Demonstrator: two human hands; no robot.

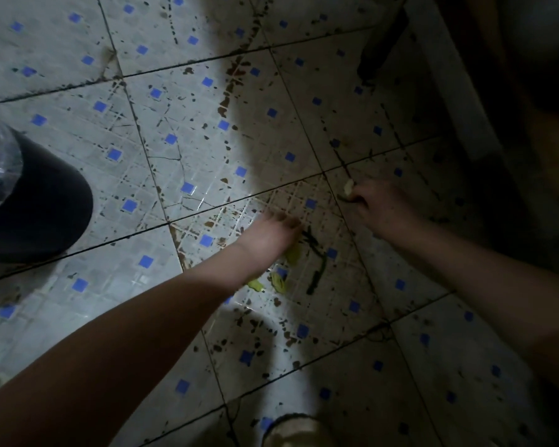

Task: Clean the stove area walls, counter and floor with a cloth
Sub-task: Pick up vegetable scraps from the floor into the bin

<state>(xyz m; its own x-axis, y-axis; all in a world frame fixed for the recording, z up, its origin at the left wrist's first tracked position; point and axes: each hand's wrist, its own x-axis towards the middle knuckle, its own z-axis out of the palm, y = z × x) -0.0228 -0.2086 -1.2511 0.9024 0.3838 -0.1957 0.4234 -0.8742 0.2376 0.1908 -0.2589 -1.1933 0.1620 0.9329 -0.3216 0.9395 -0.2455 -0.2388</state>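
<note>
No readable text, label, brand, number or sign anywhere in the dim view.

Floor tiles [162, 162] are pale grey-white with a fine grid pattern and little blue squares dotted around, plus brown speckled stains everywhere. Yellow-green scraps [276, 280] and a dark green strip [317, 272] lie there. Black rounded thing [42, 201] at left.

Both hands [271, 235] [380, 204] on stained floor [181, 150]
</note>
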